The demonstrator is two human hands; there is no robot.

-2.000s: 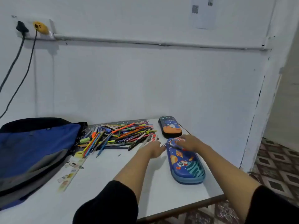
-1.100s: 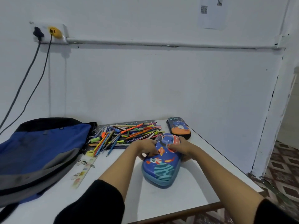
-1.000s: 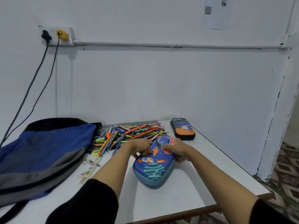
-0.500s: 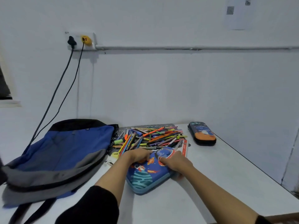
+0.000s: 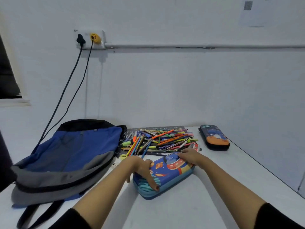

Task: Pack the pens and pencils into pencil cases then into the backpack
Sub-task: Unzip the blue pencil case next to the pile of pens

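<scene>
- White worktop against a white wall.
- At centre lies the blue pencil case; pens and pencils piled at its 12 o'clock, backpack at 9 o'clock.
- On its lid the left hand presses spread, straight fingers.
- Round its far end curls the right hand.

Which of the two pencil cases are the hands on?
The light blue space-print case nearest the person: left hand and right hand both rest on it. The darker case with the orange patch sits untouched, far right.
</scene>
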